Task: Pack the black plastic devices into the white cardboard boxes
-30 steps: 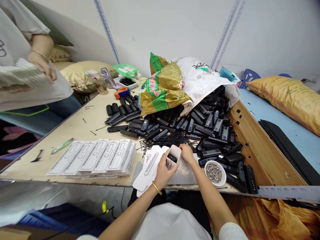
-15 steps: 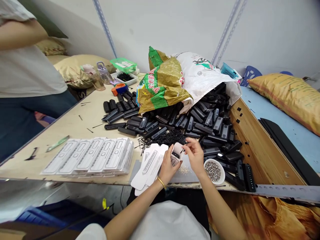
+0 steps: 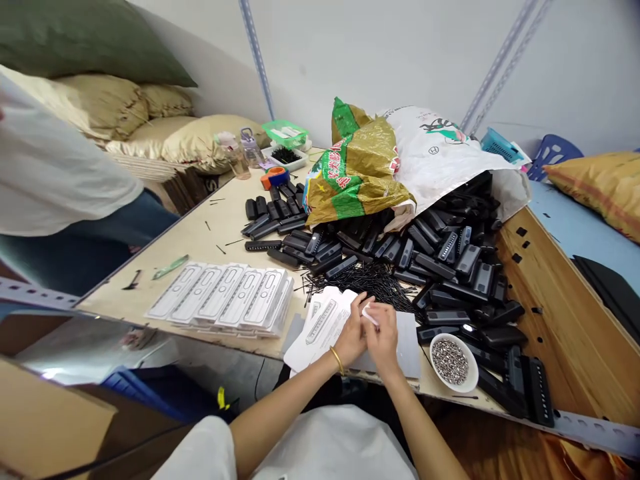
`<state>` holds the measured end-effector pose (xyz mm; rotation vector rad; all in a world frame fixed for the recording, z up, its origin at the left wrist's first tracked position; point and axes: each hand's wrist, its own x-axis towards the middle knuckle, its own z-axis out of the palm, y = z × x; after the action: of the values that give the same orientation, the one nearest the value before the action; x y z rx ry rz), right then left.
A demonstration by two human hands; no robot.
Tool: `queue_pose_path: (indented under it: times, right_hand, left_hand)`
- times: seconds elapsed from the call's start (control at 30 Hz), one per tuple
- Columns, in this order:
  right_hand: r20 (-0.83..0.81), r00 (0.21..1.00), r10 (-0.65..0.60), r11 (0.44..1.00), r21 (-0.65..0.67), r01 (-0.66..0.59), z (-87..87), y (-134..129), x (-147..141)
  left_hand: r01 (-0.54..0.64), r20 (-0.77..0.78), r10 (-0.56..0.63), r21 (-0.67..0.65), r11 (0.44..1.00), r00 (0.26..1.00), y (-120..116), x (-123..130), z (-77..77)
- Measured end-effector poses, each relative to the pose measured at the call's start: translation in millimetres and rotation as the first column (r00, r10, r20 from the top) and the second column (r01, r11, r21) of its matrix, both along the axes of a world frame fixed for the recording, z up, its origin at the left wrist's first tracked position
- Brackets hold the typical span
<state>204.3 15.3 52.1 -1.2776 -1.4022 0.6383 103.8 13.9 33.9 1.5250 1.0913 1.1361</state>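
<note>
left hand (image 3: 350,337) and right hand (image 3: 383,337) both pinched 1 small white card piece (image 3: 371,316) | just left of the screw bowl (image 3: 454,363) | judged light, thin, bendable; best gripped by its edges

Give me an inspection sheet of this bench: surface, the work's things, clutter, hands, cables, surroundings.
Surface: pale wooden table, strewn with loose black pins.
Work's things: small white piece held between both hands; white cards just left of them; bowl of small metal parts to the right.
Clutter: heap of black cases spilling from sacks; pin pile; row of blister packs; tape roll; bottles.
Hands: left hand, with a gold bangle, and right hand, pressed together on the piece.
Cables: nothing seen.
Surroundings: another person's shirt at left; stuffed sacks by the wall; metal uprights.
</note>
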Motion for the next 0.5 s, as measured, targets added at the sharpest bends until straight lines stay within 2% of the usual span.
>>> queue_pose_path:
  times: [0.1, 0.23, 0.33, 0.4, 0.5]
  right_hand:
    - [0.085, 0.996, 0.017, 0.996, 0.088, -0.024, 4.0, -7.6, -2.8]
    - [0.073, 0.995, -0.063, 0.992, 0.116, 0.054, 1.4, -6.8, -1.9]
    - [0.161, 0.986, -0.042, 0.96, 0.281, -0.005, -9.7, -13.7, -5.5]
    - [0.214, 0.977, -0.019, 0.937, 0.344, -0.057, -16.0, -21.9, -8.8]
    - [0.198, 0.979, 0.042, 0.958, 0.269, -0.096, -15.3, -28.5, -7.0]
  left_hand:
    - [0.001, -0.003, -0.001, -0.025, 1.0, 1.0, 0.6, 1.6, 0.2]
    - [-0.051, -0.044, 0.05, -0.025, 0.998, 0.998, -0.6, 2.3, 0.4]
    - [-0.037, -0.016, 0.037, 0.001, 0.999, 0.999, -4.3, 0.1, -3.6]
    - [-0.027, 0.002, 0.027, 0.027, 0.999, 1.0, -6.8, 0.3, -5.9]
    - [-0.043, -0.03, 0.044, 0.022, 0.999, 0.999, -5.9, 2.3, 2.4]
